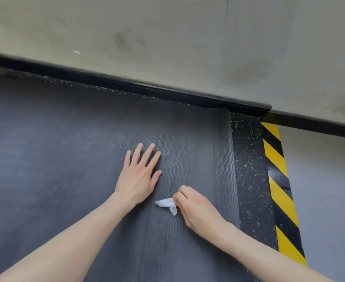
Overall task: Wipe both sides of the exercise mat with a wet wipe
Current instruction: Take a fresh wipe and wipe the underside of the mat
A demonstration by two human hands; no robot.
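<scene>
Right hand [196, 206] pinches wipe [166, 203], pointing left, on mat [188, 135].

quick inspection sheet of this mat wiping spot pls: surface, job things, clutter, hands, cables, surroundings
surface: dark ribbed exercise mat lies flat on a black speckled floor.
job's things: crumpled white wet wipe, low over the mat near its right edge; contact with the mat unclear.
clutter: nothing seen.
grippers: left hand rests flat on the mat, fingers straight and spread; right hand pinches the wipe in curled fingers.
cables: nothing seen.
surroundings: yellow-black hazard tape right of the mat; black baseboard; stained pale wall behind.
</scene>
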